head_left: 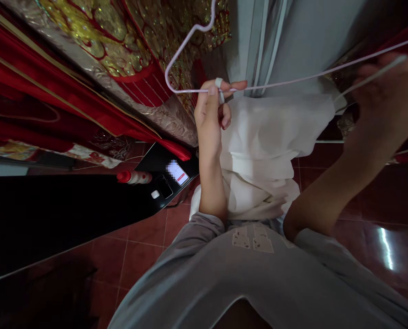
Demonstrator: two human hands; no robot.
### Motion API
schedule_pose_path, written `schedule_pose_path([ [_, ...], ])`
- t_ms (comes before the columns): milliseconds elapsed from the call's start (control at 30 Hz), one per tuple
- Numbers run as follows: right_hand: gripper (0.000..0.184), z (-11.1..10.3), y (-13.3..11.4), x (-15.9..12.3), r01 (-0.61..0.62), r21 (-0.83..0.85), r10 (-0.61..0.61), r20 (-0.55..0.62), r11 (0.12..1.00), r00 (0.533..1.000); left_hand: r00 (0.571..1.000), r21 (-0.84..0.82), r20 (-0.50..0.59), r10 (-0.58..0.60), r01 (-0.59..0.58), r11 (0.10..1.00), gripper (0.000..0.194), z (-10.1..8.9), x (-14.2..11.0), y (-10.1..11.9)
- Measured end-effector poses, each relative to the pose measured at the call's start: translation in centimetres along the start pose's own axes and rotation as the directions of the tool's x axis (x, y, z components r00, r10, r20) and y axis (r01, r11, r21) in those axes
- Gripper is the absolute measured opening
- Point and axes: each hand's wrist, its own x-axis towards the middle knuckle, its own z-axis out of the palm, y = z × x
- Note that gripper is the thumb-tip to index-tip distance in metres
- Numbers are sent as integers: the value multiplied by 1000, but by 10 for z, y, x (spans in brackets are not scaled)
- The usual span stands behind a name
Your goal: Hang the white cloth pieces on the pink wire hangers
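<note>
My left hand is closed in a pinch on the lower bar of a pale lilac wire hanger, near its rounded corner. White bands wrap fingers of this hand. The hanger's bar runs on to the right edge, and part of its hook shows at the top. My right hand is raised at the right and smeared by motion. A thin white strap stretches up across it and appears held by it, though its fingers are unclear. Below both hands hangs a white garment, draped down towards my lap.
Red and gold sequined garments hang at the left. A black table holds a red-capped bottle, a lit phone, a dark phone and a small white case. Red tiles cover the floor.
</note>
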Motion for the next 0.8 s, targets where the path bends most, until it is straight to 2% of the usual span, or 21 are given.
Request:
schedule_pose_path([
  [100, 18, 16, 15, -24, 73, -72, -54, 241, 995, 969, 999, 5, -30, -37, 37, 999, 19, -2, 0, -3],
  [233, 27, 35, 26, -42, 18, 1, -17, 370, 1000, 929, 998, 63, -59, -38, 42, 997, 19, 0, 0, -2],
  [333, 28, 43, 29, -46, 13, 77, -40, 360, 997, 932, 1000, 112, 8, 19, -19, 994, 25, 4, -3, 1],
  [433, 25, 47, 31, -45, -12, 158, -42, 331, 987, 943, 995, 89, 86, 53, -60, 994, 29, 8, -5, 1],
  [633, 21, 50, 35, -42, -20, 262, -64, 310, 965, 949, 986, -18, 134, 104, -103, 995, 33, 10, -4, -5],
  [800, 25, 46, 39, -39, -20, 269, -79, 355, 963, 932, 989, 32, 128, 74, -78, 996, 26, 12, -9, -4],
])
